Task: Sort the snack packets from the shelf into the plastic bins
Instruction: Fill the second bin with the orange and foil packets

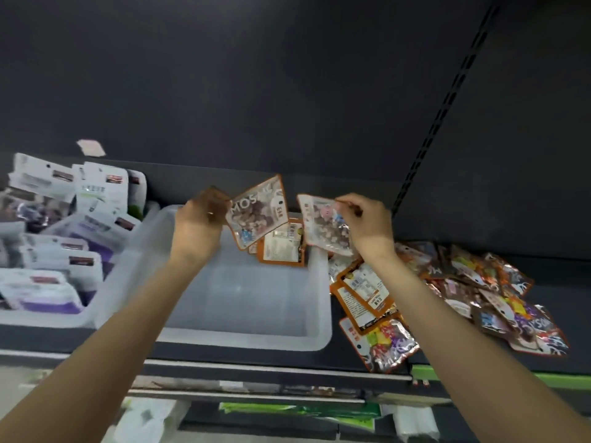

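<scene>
My left hand [200, 219] pinches an orange-edged snack packet [257, 212] by its left edge, holding it above the far side of a translucent plastic bin [256, 334]. My right hand [367, 222] pinches a second, similar packet [324, 225] by its top edge, over the bin's far right corner. One orange packet [283, 244] leans inside the bin against its far wall. A heap of orange and foil snack packets [447, 282] lies on the dark shelf to the right of the bin.
A second plastic bin [48, 318] at the left is packed with white and purple packets [64, 235]. The shelf's front rail [256, 366] runs below both bins. A slotted upright [441, 103] rises at the back right. Lower shelves with green packaging [297, 410] show beneath.
</scene>
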Demonstrator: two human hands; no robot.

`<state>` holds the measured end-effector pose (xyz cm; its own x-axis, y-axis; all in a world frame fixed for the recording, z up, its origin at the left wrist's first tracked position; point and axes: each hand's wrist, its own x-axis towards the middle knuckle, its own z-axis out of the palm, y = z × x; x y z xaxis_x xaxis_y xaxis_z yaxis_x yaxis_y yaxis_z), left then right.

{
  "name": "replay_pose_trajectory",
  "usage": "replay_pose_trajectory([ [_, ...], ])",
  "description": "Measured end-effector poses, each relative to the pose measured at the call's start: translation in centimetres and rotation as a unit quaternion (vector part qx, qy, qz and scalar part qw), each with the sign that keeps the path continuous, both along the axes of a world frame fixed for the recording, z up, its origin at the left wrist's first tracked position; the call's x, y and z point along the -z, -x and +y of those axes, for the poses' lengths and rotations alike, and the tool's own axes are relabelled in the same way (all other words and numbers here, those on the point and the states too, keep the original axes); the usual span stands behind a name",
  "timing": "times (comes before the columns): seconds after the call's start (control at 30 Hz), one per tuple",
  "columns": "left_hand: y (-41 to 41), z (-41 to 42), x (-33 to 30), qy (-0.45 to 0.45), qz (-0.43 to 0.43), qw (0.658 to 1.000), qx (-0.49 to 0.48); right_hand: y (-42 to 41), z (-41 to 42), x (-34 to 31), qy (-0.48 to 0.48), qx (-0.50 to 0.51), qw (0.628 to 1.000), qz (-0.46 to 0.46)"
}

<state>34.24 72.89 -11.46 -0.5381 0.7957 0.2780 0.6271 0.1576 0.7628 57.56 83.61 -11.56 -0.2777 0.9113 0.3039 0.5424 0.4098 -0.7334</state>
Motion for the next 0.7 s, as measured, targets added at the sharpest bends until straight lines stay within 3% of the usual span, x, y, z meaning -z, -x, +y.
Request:
replay_pose_trajectory([
  [0.13, 3.9, -0.8, 0.1, 0.036, 0.042, 0.998, -0.023, 5.8, -1.0, 0.9, 0.006, -0.015, 0.998, -0.059],
  [0.23, 5.4, -1.5, -0.1, 0.070, 0.066, 0.995, -0.033, 8.6, -1.2, 3.8, 0.068, -0.006, 0.985, -0.156],
  [0.37, 6.1, -2.4, -0.1, 0.088, 0.079, 0.993, 0.003, 10.0, -0.4, 7.1, 0.124, 0.014, 0.970, -0.211],
  [0.5, 6.9, -2.7, 1.0, 0.082, 0.069, 0.994, 0.025, 9.9, 0.4, 7.3, 0.097, 0.064, 0.976, -0.183],
  [0.7, 6.3, -1.0, 4.1, 0.104, -0.020, 0.988, 0.117, 8.9, -0.2, 7.4, 0.083, 0.061, 0.983, -0.155],
])
